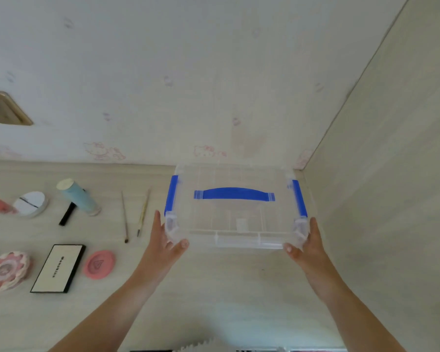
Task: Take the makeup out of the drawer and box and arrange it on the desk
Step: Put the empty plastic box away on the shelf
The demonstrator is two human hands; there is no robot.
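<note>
Now both hands are on the clear plastic box (239, 212), which sits on the pale desk (226, 288) in the back right corner, close to the wall and the side panel. The left hand (167, 240) clasps the box's near left corner, fingers along the side and thumb on the front edge; the right hand (306, 243) grips the near right corner the same way. The lid is on, with a blue handle (234, 194) across its top and a blue latch (172, 194) at each end. Well to the left, makeup lies spread on the desk: two thin brushes (124, 215), a light blue tube (78, 196), a black stick (67, 214), a round white compact (31, 203), a white palette (59, 268) with a black rim, a pink round compact (99, 264) and a pink flower-shaped case (5, 271).
</note>
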